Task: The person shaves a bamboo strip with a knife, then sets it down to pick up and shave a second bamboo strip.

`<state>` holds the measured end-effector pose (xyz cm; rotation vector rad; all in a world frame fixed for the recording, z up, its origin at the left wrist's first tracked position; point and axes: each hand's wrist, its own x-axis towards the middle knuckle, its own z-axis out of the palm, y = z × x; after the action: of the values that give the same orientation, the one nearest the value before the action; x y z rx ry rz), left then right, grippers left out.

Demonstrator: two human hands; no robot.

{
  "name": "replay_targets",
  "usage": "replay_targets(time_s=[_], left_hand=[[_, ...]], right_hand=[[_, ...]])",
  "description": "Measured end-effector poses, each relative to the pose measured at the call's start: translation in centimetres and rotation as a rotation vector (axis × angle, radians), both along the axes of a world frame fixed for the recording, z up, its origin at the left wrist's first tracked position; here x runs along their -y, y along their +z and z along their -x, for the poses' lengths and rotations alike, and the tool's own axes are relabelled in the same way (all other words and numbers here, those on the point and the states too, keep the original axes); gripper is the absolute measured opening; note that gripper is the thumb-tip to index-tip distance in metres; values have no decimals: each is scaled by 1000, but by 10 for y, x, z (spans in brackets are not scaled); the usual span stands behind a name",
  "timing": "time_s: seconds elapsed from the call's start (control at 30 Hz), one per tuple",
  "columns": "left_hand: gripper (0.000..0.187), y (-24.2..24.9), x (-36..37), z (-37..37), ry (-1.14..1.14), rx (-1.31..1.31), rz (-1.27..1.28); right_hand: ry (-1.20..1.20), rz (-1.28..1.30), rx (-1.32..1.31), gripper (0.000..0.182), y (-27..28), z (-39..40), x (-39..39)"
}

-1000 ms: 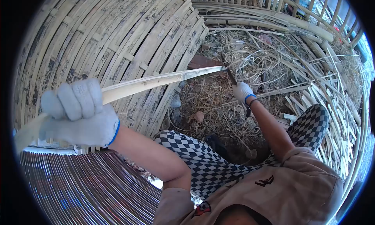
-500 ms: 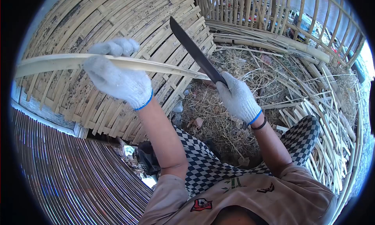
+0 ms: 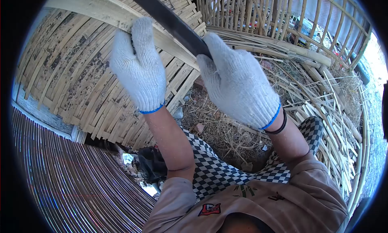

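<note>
My left hand (image 3: 140,67), in a white knit glove with a blue cuff, is closed on a long pale bamboo strip (image 3: 91,10). The strip runs from the upper left down toward my other hand. A machete (image 3: 167,23) with a dark, broad blade is in my right hand (image 3: 242,79), gloved the same way. Its handle is hidden inside the glove. The blade slants up to the left, overlapping the strip in this view, and its tip lies beyond the top edge.
A woven bamboo panel (image 3: 68,67) leans at the left, above a ribbed dark surface (image 3: 76,180). Split bamboo sticks (image 3: 333,140) lie piled at the right. Shavings (image 3: 226,124) cover the ground, and a bamboo fence (image 3: 258,12) stands at the back.
Both hands have risen closer to the camera. My left hand has shifted right along the strip and turned; the machete has moved up and left, and the strip sits higher.
</note>
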<state>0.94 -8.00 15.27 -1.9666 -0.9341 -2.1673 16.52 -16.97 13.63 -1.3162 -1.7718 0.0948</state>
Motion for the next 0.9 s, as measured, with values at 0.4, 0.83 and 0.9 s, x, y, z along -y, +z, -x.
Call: replay_targets(time_s=[0.4,0.83,0.9], left_hand=[[45,-5,-11,4,48,-50,-50],[50,-3,-2,0,70,107,53],[51,-6,-8,3,56,107,-8]], right_hand=[[0,45,-16,16,-41,-6,-20],[60,69,-76,16,-51,-1,-19],[83,65,-6,15,-40,-7,-15]])
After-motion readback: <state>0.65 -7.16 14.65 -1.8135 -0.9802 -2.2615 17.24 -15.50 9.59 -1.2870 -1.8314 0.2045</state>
